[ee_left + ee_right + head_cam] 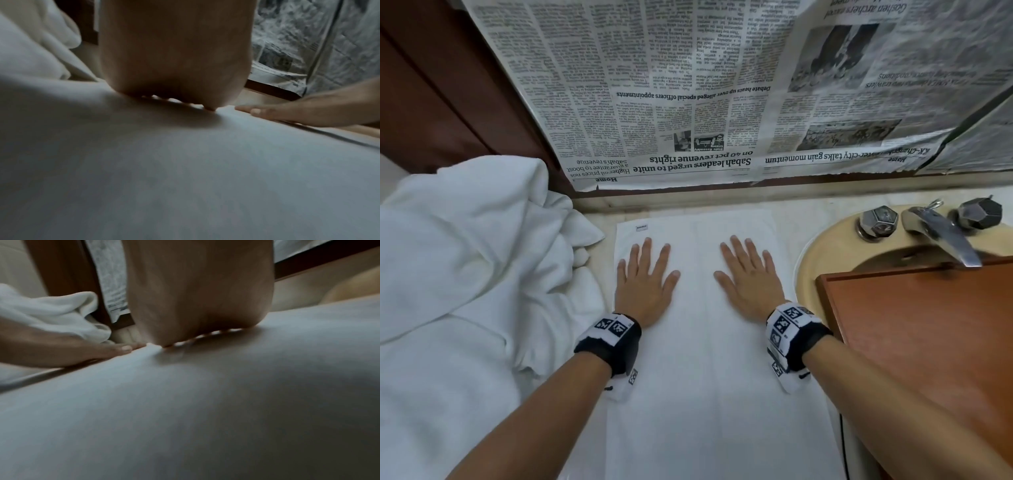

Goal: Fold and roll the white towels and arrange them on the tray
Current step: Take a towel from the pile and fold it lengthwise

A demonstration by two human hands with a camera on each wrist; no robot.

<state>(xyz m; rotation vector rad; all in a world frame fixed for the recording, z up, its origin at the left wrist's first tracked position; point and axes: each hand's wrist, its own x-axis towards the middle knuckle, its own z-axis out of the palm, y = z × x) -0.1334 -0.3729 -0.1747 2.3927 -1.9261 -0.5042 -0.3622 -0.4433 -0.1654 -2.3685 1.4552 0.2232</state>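
Note:
A white towel [702,377] lies folded into a long flat strip on the counter, running from the wall toward me, with a small label near its far left corner. My left hand [645,274] rests flat on its far left part, fingers straight and spread. My right hand [748,274] presses flat on its far right part in the same way. The wrist views show each palm [174,56] [197,296] down on the towel [185,170] [205,402]. A brown wooden tray [928,342] sits to the right, over the basin.
A heap of crumpled white towels [465,274] fills the left of the counter. The cream basin [825,253] with a metal tap [941,233] and two knobs is at the right. Newspaper [688,85] covers the wall behind.

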